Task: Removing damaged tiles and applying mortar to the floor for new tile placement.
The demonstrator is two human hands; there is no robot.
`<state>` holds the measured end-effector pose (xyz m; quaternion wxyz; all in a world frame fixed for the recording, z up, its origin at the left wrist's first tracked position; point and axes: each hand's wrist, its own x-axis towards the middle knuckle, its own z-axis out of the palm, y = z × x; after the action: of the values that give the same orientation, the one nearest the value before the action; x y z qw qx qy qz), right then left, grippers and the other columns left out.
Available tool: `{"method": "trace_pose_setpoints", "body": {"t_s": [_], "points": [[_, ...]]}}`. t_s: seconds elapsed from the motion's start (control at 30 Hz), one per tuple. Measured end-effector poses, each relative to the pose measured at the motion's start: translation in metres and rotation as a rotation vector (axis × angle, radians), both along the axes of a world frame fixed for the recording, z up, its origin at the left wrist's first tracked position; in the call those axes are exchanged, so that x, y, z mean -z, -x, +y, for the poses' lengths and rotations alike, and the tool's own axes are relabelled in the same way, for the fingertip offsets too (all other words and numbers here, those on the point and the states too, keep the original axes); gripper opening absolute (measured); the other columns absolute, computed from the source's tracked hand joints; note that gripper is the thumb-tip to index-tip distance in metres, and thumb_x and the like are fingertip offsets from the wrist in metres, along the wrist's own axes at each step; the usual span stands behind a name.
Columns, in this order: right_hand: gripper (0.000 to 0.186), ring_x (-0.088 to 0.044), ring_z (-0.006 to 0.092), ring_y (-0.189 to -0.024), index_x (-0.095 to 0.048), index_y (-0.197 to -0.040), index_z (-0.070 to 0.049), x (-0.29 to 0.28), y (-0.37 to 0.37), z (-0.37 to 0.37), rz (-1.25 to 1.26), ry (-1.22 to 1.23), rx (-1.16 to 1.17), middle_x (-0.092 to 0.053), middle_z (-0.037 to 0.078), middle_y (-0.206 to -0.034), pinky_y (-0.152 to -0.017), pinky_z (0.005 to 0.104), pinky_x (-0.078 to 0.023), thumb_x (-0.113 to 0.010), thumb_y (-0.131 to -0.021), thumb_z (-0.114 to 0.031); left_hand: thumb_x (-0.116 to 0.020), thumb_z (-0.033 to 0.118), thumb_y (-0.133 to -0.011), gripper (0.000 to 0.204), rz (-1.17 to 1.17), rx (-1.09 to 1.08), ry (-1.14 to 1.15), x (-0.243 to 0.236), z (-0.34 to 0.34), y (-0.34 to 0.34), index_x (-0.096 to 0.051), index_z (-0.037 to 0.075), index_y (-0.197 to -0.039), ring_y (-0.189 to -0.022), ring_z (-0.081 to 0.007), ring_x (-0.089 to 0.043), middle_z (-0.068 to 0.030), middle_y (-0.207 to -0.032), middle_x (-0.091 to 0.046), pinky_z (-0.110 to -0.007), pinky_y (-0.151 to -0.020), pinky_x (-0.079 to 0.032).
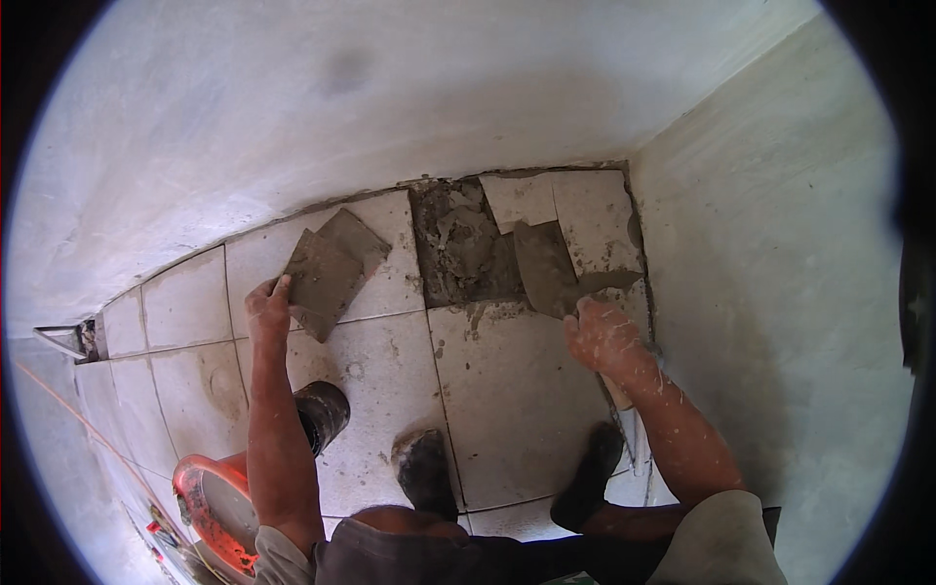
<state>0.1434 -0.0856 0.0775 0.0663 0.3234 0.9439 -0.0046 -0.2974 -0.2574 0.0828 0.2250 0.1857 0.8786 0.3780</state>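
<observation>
My left hand (268, 307) is closed on the lower left edge of a mortar-smeared tile piece (325, 278). A second greyish tile piece (356, 237) shows behind its upper right side. Closed around a trowel (546, 265), my right hand (603, 336) covers its handle. The wet grey blade lies over the right side of an untiled gap in the floor. Lumpy wet mortar (466, 234) fills much of that gap. Along its far right side, cut white tile pieces (597, 216) lie against the wall, with a dark mortar smear near the trowel.
White floor tiles (517, 400) surround my dark-shod feet. A black cylindrical container (323, 409) and an orange tub (185, 478) of grey material stand by my left forearm. Plastered walls (312, 107) border the floor. At far left, a triangular piece (60, 339) sits beside a small floor opening.
</observation>
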Motion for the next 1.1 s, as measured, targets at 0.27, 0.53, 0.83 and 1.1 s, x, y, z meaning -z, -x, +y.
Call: {"method": "trace_pose_setpoints", "body": {"t_s": [0.27, 0.53, 0.83, 1.1], "points": [[0.019, -0.063, 0.0342, -0.067, -0.055, -0.084, -0.005, 0.006, 0.021, 0.003, -0.161, -0.016, 0.192, -0.059, 0.017, -0.073, -0.053, 0.0439, -0.050, -0.055, -0.085, -0.024, -0.061, 0.032, -0.085, 0.043, 0.550, 0.134, 0.242, 0.020, 0.017, -0.011, -0.060, -0.001, -0.114, -0.111, -0.0361, -0.055, -0.0230, -0.111, -0.061, -0.040, -0.095, -0.042], [0.017, -0.065, 0.0294, -0.068, -0.055, -0.084, -0.005, -0.012, 0.017, -0.018, 0.060, 0.117, 0.437, -0.062, 0.014, -0.072, -0.060, 0.0402, -0.052, -0.057, -0.085, -0.022, -0.068, 0.026, -0.080, 0.040, 0.727, 0.715, -0.140, -0.021, 0.116, -0.120, -0.060, 0.012, -0.116, -0.121, -0.0286, -0.045, -0.0109, -0.128, -0.051, -0.043, -0.102, -0.036], [0.020, -0.062, 0.0356, -0.071, -0.051, -0.087, -0.004, -0.004, 0.028, -0.018, 0.189, 0.164, 0.487, -0.060, 0.018, -0.074, -0.063, 0.0439, -0.050, -0.057, -0.086, -0.024, -0.073, 0.024, -0.072, 0.049, 0.835, 1.163, 0.003, 0.017, 0.207, -0.181, -0.056, 0.009, -0.116, -0.113, -0.0250, -0.047, -0.0079, -0.115, -0.053, -0.040, -0.095, -0.036], [0.019, -0.061, 0.0376, -0.068, -0.049, -0.084, -0.004, -0.055, 0.041, 0.003, 0.115, 0.247, 0.536, -0.059, 0.019, -0.072, -0.061, 0.0446, -0.049, -0.060, -0.085, -0.020, -0.068, 0.022, -0.076, 0.031, 0.902, 0.993, -0.108, 0.016, 0.239, -0.168, -0.061, 0.009, -0.103, -0.101, -0.0278, -0.055, -0.0097, -0.103, -0.059, -0.041, -0.088, -0.042]]}}
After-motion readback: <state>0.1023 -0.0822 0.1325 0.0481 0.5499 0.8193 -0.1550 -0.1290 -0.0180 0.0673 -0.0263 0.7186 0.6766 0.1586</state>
